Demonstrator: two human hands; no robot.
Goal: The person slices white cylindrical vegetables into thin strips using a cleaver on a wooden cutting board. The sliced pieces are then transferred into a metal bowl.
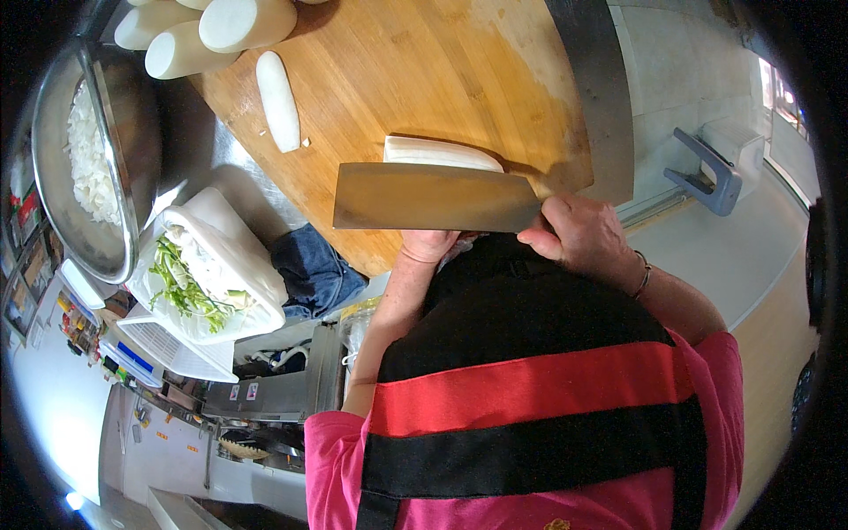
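Note:
My right hand (583,228) grips the handle of a Chinese cleaver (430,199), its broad blade lying across the near part of a wooden cutting board (411,73). Just beyond the blade is a long white piece, likely daikon radish (440,151), partly covered by the cleaver. My left hand (427,245) is mostly hidden beneath the blade's near edge; only its wrist side shows, so its fingers cannot be made out. A rounded white offcut (278,103) lies farther left on the board, beside small scraps. Several thick peeled radish chunks (245,23) are piled at the far left.
Left of the board, a stainless steel bowl (46,172) holds shredded white radish (93,159). Nearer stands a plastic-lined white bin (262,291) with green and white trimmings (189,278). A dark blue cloth (315,271) lies by the board's edge. A grey-handled white container (715,172) is at right.

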